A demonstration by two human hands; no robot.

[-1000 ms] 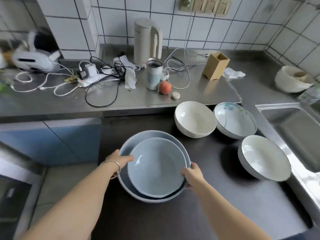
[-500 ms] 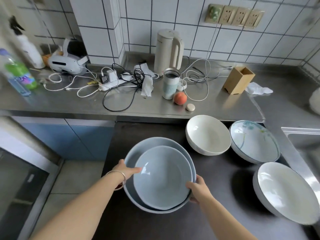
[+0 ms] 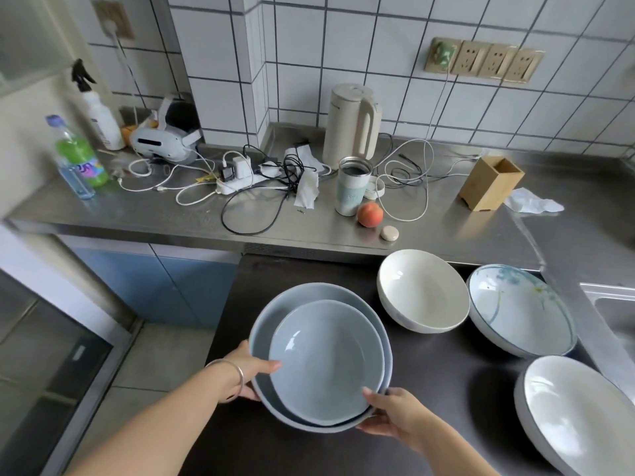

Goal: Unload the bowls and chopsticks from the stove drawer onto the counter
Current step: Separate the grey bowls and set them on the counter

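Note:
Two nested blue-grey bowls [image 3: 323, 355] are held over the dark lower counter [image 3: 446, 389]. My left hand [image 3: 249, 367] grips the stack's left rim, thumb inside the outer bowl. My right hand [image 3: 388, 417] holds the lower right rim from beneath. On the dark counter to the right stand a white bowl [image 3: 422, 295], a bowl with a blue flower pattern [image 3: 519, 310] and another white bowl [image 3: 577, 417] at the right edge. No chopsticks are visible, and the drawer is out of view.
The steel upper counter [image 3: 171, 214] carries tangled cables and a power strip [image 3: 237, 183], a kettle [image 3: 352, 127], a tumbler [image 3: 352, 185], a peach [image 3: 370, 214], a wooden holder [image 3: 491, 182], bottles [image 3: 75, 158] and a headset [image 3: 161, 140]. A sink [image 3: 615, 310] lies at right.
The view has swung left and up, showing more of the left counter. Both hands keep the same hold on the nested bowls, which sit slightly lower in the frame.

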